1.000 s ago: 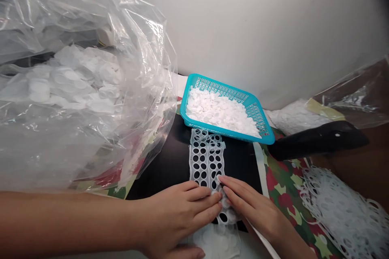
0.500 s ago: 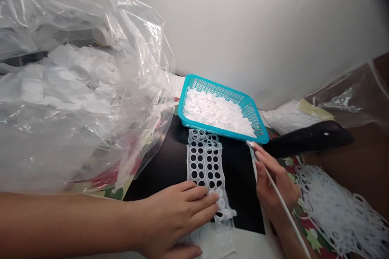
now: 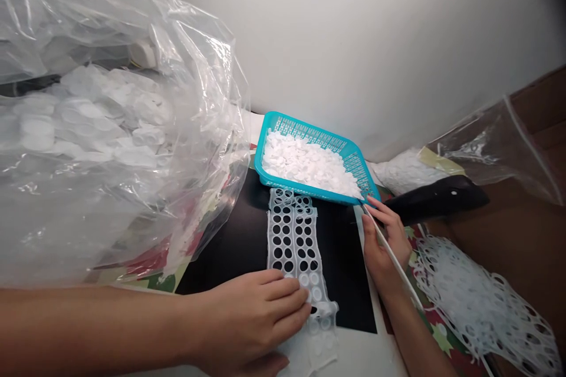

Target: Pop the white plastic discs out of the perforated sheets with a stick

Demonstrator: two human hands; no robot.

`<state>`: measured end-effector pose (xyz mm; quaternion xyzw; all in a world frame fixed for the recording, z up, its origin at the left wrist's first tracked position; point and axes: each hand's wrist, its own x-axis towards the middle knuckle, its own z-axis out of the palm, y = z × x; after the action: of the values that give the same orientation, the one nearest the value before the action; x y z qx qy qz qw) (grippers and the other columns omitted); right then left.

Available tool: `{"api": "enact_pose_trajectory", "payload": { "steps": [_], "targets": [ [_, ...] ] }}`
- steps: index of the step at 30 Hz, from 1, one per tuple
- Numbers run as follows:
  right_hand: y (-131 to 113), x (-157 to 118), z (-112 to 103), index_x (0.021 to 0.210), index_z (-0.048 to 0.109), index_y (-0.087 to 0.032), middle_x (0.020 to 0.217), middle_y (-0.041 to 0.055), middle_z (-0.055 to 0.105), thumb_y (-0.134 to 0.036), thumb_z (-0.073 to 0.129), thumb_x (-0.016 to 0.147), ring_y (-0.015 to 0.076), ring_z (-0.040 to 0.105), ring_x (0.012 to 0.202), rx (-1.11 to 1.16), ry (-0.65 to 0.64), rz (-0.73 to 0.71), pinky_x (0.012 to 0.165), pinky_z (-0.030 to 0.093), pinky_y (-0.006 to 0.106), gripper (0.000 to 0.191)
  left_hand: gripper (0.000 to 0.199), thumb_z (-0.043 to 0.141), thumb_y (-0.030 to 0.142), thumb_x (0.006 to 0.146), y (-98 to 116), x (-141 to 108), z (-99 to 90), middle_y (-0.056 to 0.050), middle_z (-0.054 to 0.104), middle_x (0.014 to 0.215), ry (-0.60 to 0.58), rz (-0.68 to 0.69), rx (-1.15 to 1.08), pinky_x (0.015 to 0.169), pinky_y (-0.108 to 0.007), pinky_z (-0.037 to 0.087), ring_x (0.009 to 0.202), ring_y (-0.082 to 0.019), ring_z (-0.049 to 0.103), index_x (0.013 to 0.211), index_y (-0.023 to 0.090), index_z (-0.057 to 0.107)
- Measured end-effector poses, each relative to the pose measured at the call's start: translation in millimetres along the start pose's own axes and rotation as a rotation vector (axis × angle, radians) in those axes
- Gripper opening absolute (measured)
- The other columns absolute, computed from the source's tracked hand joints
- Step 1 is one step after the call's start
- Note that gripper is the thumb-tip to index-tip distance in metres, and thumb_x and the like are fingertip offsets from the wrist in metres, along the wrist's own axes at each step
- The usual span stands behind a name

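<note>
A translucent perforated plastic strip (image 3: 294,230), with rows of round holes, lies on a black board (image 3: 239,235). Its nearer rows still have round pieces in them. My left hand (image 3: 265,312) rests over the strip, fingers extended and palm down, hiding part of it. Between the fingers of my right hand (image 3: 389,241) is a long, thin white stick-like tool (image 3: 398,265). The tool's tip is at the front right rim of a turquoise basket (image 3: 313,190). A heap of small white discs (image 3: 309,162) lies in the basket.
A large clear plastic bag (image 3: 212,100) of white pieces stands at left. On the right lie a pile of punched-out strips (image 3: 477,300), a black handle-like object (image 3: 442,197) and another clear bag (image 3: 481,141). A pale wall (image 3: 354,41) rises behind.
The white piece visible at the tool's tip earlier no longer shows there; the tip is now at the basket rim. My left hand stays on the strip. The view has shifted slightly.
</note>
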<state>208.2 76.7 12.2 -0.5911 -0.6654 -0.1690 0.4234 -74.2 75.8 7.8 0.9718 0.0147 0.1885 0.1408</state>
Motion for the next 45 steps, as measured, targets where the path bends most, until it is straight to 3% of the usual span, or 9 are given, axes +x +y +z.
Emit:
{"api": "enact_pose_trajectory", "payload": {
  "steps": [8,11,15,20,24,27,31,38,45],
  "targets": [
    [8.0,23.3,5.2,0.097,0.064,-0.019,0.098,0.0086,0.071,-0.033,0.054,0.093,0.0250,0.067,0.096,-0.020,-0.149,-0.013,0.104,0.041,0.050,0.018,0.036,0.058,0.031,0.086,1.2,1.7,0.0,-0.013,0.063,0.114,-0.014,0.018,0.008,0.089,-0.032,0.044,0.098,-0.023,0.058,0.115,0.010,0.058],
    [6.9,50.0,11.1,0.098,0.065,-0.022,0.091,0.0051,0.073,-0.037,0.054,0.093,0.0218,0.070,0.083,0.029,-0.361,0.004,0.080,0.053,0.034,0.019,0.037,0.060,0.031,0.084,1.3,1.5,-0.3,-0.013,0.063,0.109,-0.002,0.010,0.004,0.085,-0.032,0.045,0.094,-0.022,0.058,0.114,0.010,0.058],
    [0.4,85.8,24.2,0.094,0.065,-0.022,0.086,0.0026,0.073,-0.040,0.052,0.094,0.0195,0.070,0.075,0.114,-0.530,0.017,0.065,0.052,0.028,0.022,0.037,0.061,0.031,0.083,0.6,0.9,-0.2,-0.012,0.063,0.107,-0.007,0.016,0.002,0.085,-0.032,0.045,0.092,-0.022,0.057,0.113,0.009,0.057],
    [-7.7,109.7,31.9,0.097,0.062,-0.022,0.114,0.0063,0.068,-0.044,0.050,0.094,0.0237,0.062,0.112,0.212,-0.459,0.042,0.091,0.049,0.034,0.026,0.036,0.060,0.032,0.084,-1.2,0.5,-2.0,-0.012,0.063,0.105,-0.005,0.037,-0.001,0.084,-0.032,0.045,0.090,-0.022,0.057,0.112,0.010,0.056],
    [-12.9,114.1,24.4,0.098,0.061,-0.020,0.091,0.0048,0.068,-0.046,0.049,0.094,0.0201,0.066,0.087,0.225,-0.372,0.109,0.075,0.051,0.030,0.029,0.033,0.061,0.032,0.084,-0.8,0.6,-2.1,-0.012,0.063,0.104,-0.008,0.043,0.022,0.083,-0.032,0.047,0.089,-0.021,0.057,0.109,0.011,0.058],
    [-19.0,110.8,17.2,0.089,0.063,-0.019,0.069,0.0002,0.062,-0.046,0.053,0.093,0.0143,0.059,0.061,0.249,-0.422,0.143,0.056,0.047,0.024,0.029,0.026,0.059,0.030,0.086,1.7,0.6,1.0,-0.012,0.064,0.101,0.028,0.072,0.076,0.082,-0.032,0.048,0.088,-0.021,0.059,0.103,0.011,0.060],
    [-37.3,88.4,6.1,0.091,0.064,-0.018,0.072,0.0001,0.062,-0.040,0.053,0.094,0.0135,0.061,0.064,0.338,-0.490,0.137,0.058,0.050,0.023,0.025,0.016,0.055,0.020,0.086,9.3,-3.9,8.0,-0.014,0.066,0.097,0.102,0.146,0.222,0.080,-0.032,0.051,0.088,-0.021,0.062,0.094,0.010,0.065],
    [-73.6,14.9,-14.3,0.111,0.064,-0.018,0.101,0.0074,0.070,-0.019,0.056,0.093,0.0149,0.068,0.093,0.671,-1.019,-0.221,0.081,0.057,0.023,0.019,0.030,0.058,0.024,0.079,24.8,-16.2,12.4,-0.018,0.066,0.114,0.066,0.153,0.437,0.091,-0.040,0.050,0.106,-0.031,0.061,0.103,0.010,0.069],
    [-66.0,-13.2,-14.0,0.119,0.060,-0.011,0.115,0.0136,0.070,-0.011,0.057,0.091,0.0218,0.061,0.119,0.593,-0.861,-0.607,0.099,0.054,0.032,0.028,0.037,0.053,0.025,0.081,23.7,-15.7,12.5,-0.017,0.067,0.114,0.032,0.192,0.426,0.090,-0.039,0.051,0.100,-0.028,0.063,0.111,0.010,0.067]
  ]
}}
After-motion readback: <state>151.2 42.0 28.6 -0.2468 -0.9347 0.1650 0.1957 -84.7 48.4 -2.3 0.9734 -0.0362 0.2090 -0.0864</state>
